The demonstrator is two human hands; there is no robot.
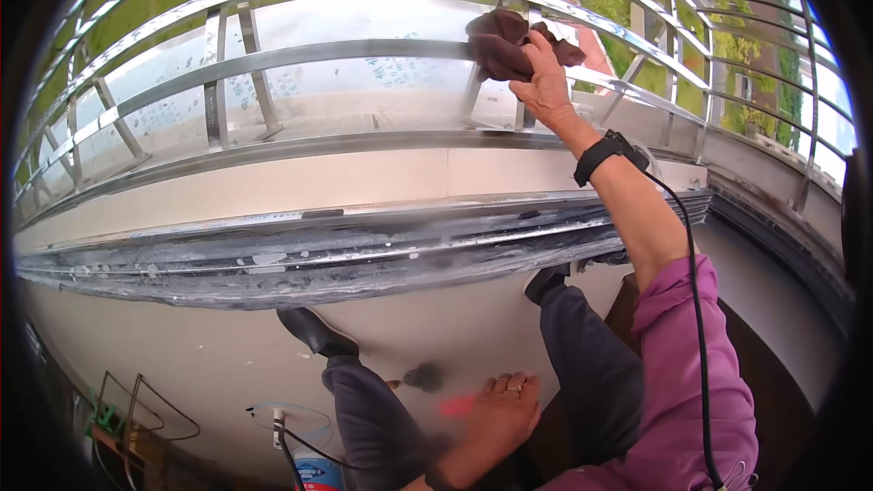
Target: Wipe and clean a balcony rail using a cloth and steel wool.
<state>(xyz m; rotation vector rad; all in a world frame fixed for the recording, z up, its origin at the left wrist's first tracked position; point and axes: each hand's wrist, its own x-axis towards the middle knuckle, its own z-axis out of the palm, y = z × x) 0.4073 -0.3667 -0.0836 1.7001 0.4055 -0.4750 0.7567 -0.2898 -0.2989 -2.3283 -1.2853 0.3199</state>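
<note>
My right hand (543,78) presses a bunched dark maroon cloth (503,48) against the middle bar of a stainless steel window guard (307,51). The cloth wraps over the bar where an upright meets it. My left hand (496,409) is low in front of my body, its back to the camera and a ring on one finger. A blurred pinkish-red thing (457,406) shows beside its fingers; whether the hand holds it cannot be told, as the palm is hidden.
Between me and the guard run a pale tiled sill (382,174) and a dark, worn window track (327,249). A cable (699,327) hangs along my right arm. Below left are a metal-framed chair (133,409), a power strip (278,426) and a blue-and-red container (317,470).
</note>
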